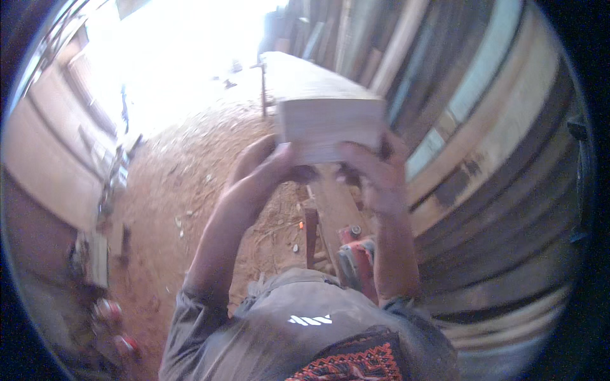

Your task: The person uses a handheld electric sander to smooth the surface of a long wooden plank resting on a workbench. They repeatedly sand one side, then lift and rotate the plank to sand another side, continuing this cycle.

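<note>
A thick, pale wooden beam (332, 130) stretches away in front of me, its near end face toward me and its lighter top running forward. My left hand (267, 162) grips the near end at its lower left corner, thumb along the face. On the lower right corner, my right hand (380, 162) is closed round the same end, thumb across the face. The fingers of both hands are partly hidden under the beam and somewhat blurred. Below the hands lies a narrow wooden bench (335, 213), with a red and grey power tool (359, 260) near my body.
Many boards (489, 120) lean along the right side. Large panels (47, 152) stand at the left, above wood offcuts (95, 257) and red and white objects (109, 311). The reddish dirt floor (171, 184) carries scattered chips. Bright light washes out the far end.
</note>
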